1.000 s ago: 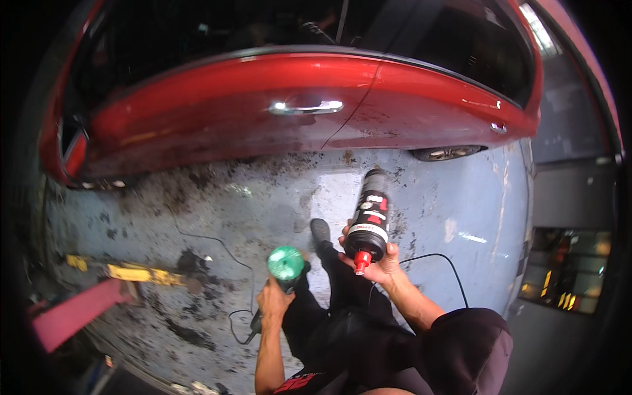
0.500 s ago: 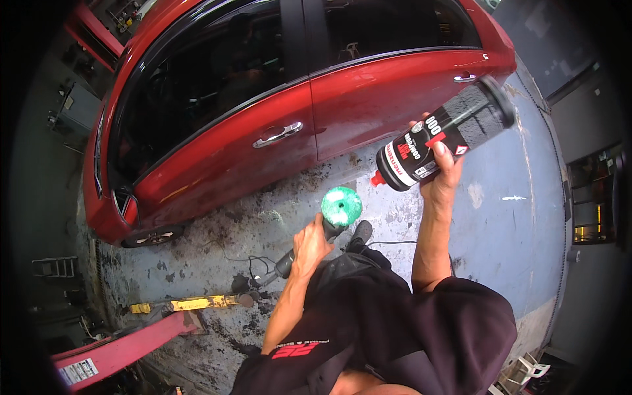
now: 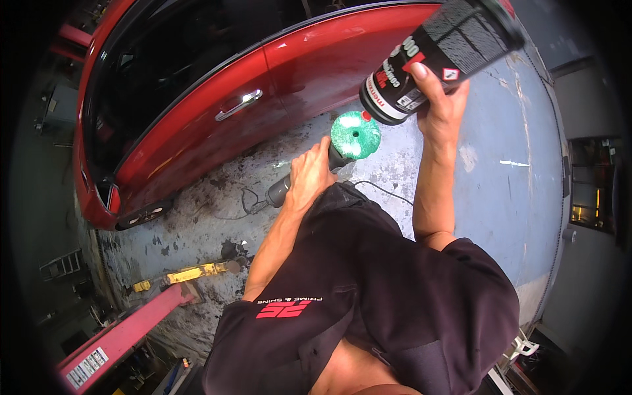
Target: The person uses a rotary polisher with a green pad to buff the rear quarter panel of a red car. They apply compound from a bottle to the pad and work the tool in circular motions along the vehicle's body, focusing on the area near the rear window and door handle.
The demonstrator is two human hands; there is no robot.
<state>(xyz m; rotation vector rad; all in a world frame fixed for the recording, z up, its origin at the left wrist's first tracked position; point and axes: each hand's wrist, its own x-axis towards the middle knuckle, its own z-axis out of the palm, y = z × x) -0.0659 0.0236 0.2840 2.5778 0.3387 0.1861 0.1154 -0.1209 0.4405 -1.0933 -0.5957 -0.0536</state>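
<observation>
My left hand (image 3: 309, 172) is wrapped round the dark body of a corded polisher (image 3: 279, 191). Its round green foam pad (image 3: 356, 139) faces up and has a small dark hole in the middle. In my right hand (image 3: 442, 105) is a large black bottle of polishing compound (image 3: 421, 56), tipped with its base up to the right. The bottle's red nozzle (image 3: 367, 116) points down at the upper right edge of the pad; whether it touches, I cannot tell. The fingers behind the bottle are hidden.
A red car (image 3: 197, 128) stands ahead, its door handle (image 3: 238, 105) facing me. A black cord (image 3: 385, 191) hangs beside my body. At the lower left is a red lift arm (image 3: 128, 329) with a yellow piece (image 3: 191, 273). The floor (image 3: 490, 197) is worn, grey-blue paint.
The bottle's nozzle has come over to the green pad, where before there was a gap. The polisher and both hands sit higher in the picture, and the view has shifted over the car.
</observation>
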